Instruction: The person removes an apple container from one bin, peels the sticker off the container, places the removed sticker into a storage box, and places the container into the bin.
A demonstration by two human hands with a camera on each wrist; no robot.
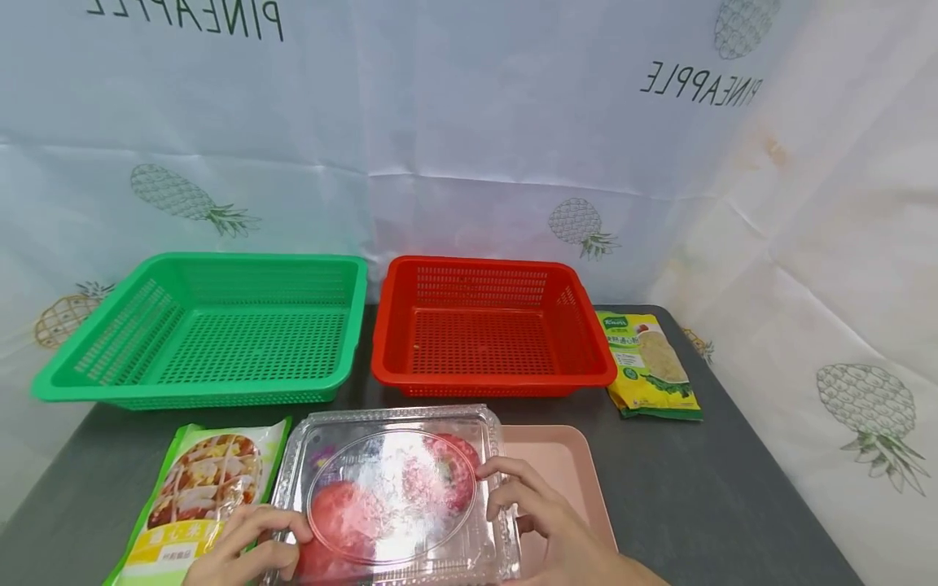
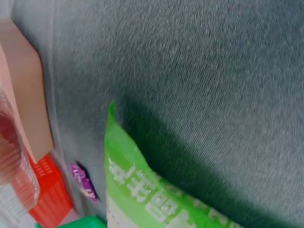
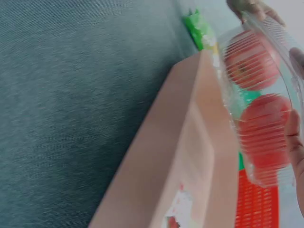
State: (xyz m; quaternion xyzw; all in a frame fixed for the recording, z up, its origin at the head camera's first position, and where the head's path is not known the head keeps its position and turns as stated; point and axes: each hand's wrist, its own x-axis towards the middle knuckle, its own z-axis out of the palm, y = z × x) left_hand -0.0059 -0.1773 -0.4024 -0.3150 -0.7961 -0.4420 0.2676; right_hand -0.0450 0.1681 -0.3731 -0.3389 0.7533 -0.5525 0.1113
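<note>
A clear plastic clamshell box with two red, round fruits, which look like tomatoes, is held up over the table by both hands. My left hand grips its left edge, with the fingers bent over the rim. On the opposite edge my right hand grips it with fingers on the lid. The lid appears closed. In the right wrist view the ribbed side of the box hangs beside the pink tray. A green food packet lies left of the box, partly under my left hand.
A green basket and a red basket stand at the back. A yellow packet lies right of the red basket. A small purple packet lies on the table. Inside the pink tray is a white-and-red item.
</note>
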